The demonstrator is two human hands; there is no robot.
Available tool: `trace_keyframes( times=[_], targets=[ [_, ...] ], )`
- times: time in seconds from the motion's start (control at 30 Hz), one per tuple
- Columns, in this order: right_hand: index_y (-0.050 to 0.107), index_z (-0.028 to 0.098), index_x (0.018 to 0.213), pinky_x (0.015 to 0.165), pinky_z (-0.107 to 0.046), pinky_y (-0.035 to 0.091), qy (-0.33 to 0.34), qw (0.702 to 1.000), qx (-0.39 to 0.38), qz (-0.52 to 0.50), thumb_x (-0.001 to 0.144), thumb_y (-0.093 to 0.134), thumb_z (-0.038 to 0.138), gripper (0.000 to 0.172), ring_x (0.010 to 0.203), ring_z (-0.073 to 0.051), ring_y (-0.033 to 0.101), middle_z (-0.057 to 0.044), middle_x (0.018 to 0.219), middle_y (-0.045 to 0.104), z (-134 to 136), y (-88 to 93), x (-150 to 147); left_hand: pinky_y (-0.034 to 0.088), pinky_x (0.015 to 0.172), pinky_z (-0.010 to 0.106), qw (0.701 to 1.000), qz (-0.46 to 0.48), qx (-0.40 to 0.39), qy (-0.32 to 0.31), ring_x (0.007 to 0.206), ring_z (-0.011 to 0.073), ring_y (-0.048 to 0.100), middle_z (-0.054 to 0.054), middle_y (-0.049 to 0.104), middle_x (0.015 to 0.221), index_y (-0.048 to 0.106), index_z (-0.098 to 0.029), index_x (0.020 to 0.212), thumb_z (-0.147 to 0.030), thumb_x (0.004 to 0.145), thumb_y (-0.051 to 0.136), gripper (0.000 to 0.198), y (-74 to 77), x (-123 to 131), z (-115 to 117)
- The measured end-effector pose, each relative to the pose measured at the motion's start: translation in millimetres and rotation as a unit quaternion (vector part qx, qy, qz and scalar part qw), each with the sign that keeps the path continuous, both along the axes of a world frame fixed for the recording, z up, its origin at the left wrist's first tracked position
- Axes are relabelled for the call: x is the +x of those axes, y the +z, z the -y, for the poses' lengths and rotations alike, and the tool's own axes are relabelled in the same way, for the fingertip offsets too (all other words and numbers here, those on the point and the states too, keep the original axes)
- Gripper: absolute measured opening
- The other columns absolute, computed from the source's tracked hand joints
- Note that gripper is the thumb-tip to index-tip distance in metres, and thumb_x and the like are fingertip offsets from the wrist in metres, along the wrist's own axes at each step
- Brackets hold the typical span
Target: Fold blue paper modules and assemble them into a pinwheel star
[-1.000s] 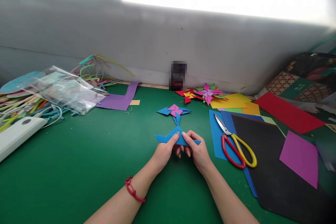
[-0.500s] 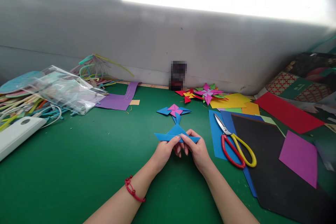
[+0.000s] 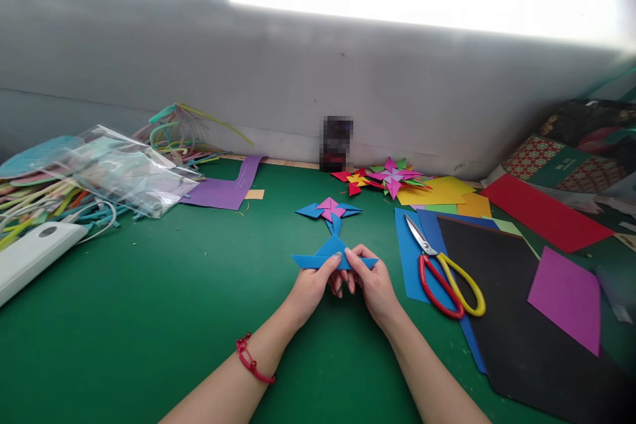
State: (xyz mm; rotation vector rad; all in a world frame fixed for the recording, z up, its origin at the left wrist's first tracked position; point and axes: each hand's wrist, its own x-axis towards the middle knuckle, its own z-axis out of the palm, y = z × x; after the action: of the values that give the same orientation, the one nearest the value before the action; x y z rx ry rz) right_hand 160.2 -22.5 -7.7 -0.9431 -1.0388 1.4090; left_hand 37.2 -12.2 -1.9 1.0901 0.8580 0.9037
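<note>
A folded blue paper (image 3: pixel 332 249) is pinched between both my hands above the green table (image 3: pixel 163 318). It has a triangular peak and a long flat band whose pointed ends stick out to the sides. My left hand (image 3: pixel 314 285) presses its thumb on the band left of the middle. On the right part of the band lies the thumb of my right hand (image 3: pixel 371 275), with fingers curled behind the paper. Just beyond the paper rests a pink and blue folded paper star (image 3: pixel 330 209); its nearest blue point is close to the peak.
Red-and-yellow scissors (image 3: pixel 444 271) lie on blue and black sheets at the right, with a purple sheet (image 3: pixel 567 299) beside them. Folded stars (image 3: pixel 392 177) lie by the wall. A clear bag (image 3: pixel 149 172), pipe cleaners and a white device (image 3: pixel 40 255) occupy the left.
My thumbs have moved slightly apart along the blue band, the right one rightward. The paper stays almost in place, and everything around it is still.
</note>
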Motion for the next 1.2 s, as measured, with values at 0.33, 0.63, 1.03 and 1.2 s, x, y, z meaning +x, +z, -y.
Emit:
trace_keyframes(
  times=[0.33,0.63,1.03,1.2],
  targets=[
    [0.047,0.018,0.062,0.041,-0.020,0.039,-0.006,1.000,0.003,0.007,0.084,0.050,0.030,0.026,0.035,-0.008,0.046,0.006,0.042,0.050,1.8,-0.8,0.6,0.041,0.057,0.025,1.000,-0.011,0.003,-0.021,0.049,0.0123,0.050,0.002,0.055,0.050,0.055,-0.014,0.052,-0.044,0.083,0.037,0.047,-0.1,-1.3,0.5],
    [0.044,0.018,0.056,0.037,-0.018,0.036,-0.023,0.999,-0.024,-0.026,0.084,0.050,0.031,0.031,0.032,-0.007,0.039,0.006,0.037,0.046,0.0,-2.3,1.3,0.041,0.053,0.023,0.998,-0.031,0.052,-0.030,0.046,0.0107,0.048,-0.001,0.050,0.047,0.055,-0.014,0.055,-0.037,0.082,0.044,0.037,2.0,0.6,1.8],
    [0.046,0.018,0.067,0.039,-0.019,0.036,-0.008,1.000,-0.023,-0.015,0.082,0.052,0.035,0.023,0.035,-0.008,0.045,0.006,0.041,0.050,-0.6,1.1,1.8,0.042,0.051,0.024,1.000,0.020,0.008,-0.002,0.044,0.0110,0.048,0.002,0.054,0.050,0.056,-0.012,0.058,-0.045,0.082,0.038,0.045,-1.8,1.3,-0.1],
    [0.047,0.019,0.065,0.040,-0.020,0.038,-0.016,0.999,-0.027,-0.008,0.081,0.053,0.036,0.024,0.035,-0.009,0.044,0.006,0.039,0.049,0.0,0.4,1.4,0.042,0.053,0.026,0.999,0.022,-0.023,-0.003,0.045,0.0120,0.048,0.004,0.055,0.050,0.057,-0.012,0.055,-0.048,0.083,0.034,0.051,-0.2,-0.1,-1.1]
  ],
)
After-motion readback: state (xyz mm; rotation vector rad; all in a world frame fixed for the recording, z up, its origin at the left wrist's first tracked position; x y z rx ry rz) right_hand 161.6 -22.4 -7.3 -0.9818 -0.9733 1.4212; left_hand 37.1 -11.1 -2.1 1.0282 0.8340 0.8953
